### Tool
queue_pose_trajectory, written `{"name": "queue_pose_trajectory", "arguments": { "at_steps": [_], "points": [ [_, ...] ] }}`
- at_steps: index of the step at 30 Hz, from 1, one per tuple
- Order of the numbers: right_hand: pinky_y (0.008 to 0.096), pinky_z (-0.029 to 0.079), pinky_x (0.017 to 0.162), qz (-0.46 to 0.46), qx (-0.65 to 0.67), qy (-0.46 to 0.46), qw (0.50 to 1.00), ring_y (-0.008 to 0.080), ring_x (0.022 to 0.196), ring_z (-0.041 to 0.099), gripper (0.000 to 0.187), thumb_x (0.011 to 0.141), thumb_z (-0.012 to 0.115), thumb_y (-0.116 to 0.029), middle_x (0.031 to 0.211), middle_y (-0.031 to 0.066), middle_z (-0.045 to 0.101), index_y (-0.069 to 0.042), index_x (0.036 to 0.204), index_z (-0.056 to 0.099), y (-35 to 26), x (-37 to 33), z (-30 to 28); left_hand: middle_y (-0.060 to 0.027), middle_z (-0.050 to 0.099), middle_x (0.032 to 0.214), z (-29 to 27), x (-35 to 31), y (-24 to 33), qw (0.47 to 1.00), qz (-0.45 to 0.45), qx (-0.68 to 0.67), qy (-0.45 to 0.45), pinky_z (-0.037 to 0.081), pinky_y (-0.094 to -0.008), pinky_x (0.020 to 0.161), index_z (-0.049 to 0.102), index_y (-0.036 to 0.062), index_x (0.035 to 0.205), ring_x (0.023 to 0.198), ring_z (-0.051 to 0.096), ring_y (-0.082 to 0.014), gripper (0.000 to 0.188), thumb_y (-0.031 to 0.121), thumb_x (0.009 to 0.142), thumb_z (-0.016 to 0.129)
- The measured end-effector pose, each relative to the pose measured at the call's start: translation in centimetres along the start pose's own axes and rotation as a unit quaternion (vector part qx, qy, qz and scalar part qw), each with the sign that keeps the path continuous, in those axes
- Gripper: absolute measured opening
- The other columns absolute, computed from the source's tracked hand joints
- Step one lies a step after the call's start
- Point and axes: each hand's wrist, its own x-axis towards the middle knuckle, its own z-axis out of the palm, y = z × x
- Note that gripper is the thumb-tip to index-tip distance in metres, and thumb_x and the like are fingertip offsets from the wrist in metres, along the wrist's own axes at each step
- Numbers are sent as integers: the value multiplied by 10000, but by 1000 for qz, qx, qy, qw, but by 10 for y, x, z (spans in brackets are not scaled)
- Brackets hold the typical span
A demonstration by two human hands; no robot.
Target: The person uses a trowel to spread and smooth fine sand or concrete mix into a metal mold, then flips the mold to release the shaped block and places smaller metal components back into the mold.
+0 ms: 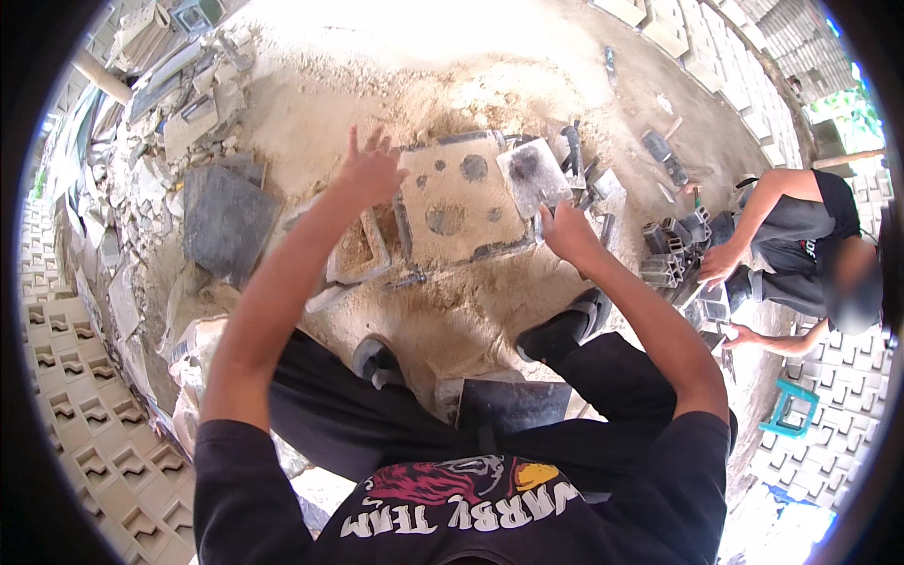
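At the right edge of the sand-filled frame (499, 250), steady the plate (533, 177) clear of the round marks (474, 168), right hand (568, 229) curled, its hold unclear, left hand (370, 174) fingers spread, empty.

Teal stool (779, 411) near pale blocks (850, 394), perhaps stacked.

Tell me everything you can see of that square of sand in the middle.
The square of sand looks pale brown, packed and fairly flat, with five dark, roundish patches of different sizes, perhaps hollows. Dark, straight edging borders much of it. It lies flat on sandy ground. The left hand is near its upper left corner; a pale plate is at its right side; contact is unclear for both.
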Motion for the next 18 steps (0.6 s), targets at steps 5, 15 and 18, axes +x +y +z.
{"name": "queue_pose_trajectory", "arguments": {
  "at_steps": [5, 15, 18],
  "points": [
    [555, 507, 725, -33, -6, -26, 999, 500, 808, 633, 459, 970, 489, -356, 790, 338, 624, 101, 953, 537, 1, -17, 4, -141, 407, 1478, -48, -70, 4, 994, -4, -112, -7, 69, -578, 1171, 448, 53, 1401, 1463, 171, -294, 594, 483, 1001, 358],
    [564, 485, 751, -15, 103, -78, 991, 512, 824, 617, 438, 985, 456, -349, 857, 338, 628, 84, 965, 519, -103, -85, 60, -192, 435, 1443, -51, -101, 20, 979, -14, -199, 50, 130, -585, 1162, 481, -3, 1348, 1438, 240, -336, 601, 469, 993, 367],
    [562, 484, 759, -8, 158, -54, 986, 517, 831, 614, 429, 987, 452, -344, 854, 338, 627, 79, 952, 515, -140, -89, 77, -227, 426, 1436, -39, -84, 21, 974, -32, -218, 56, 152, -546, 1166, 439, -46, 1359, 1428, 252, -352, 628, 460, 994, 367]
  ]
}}
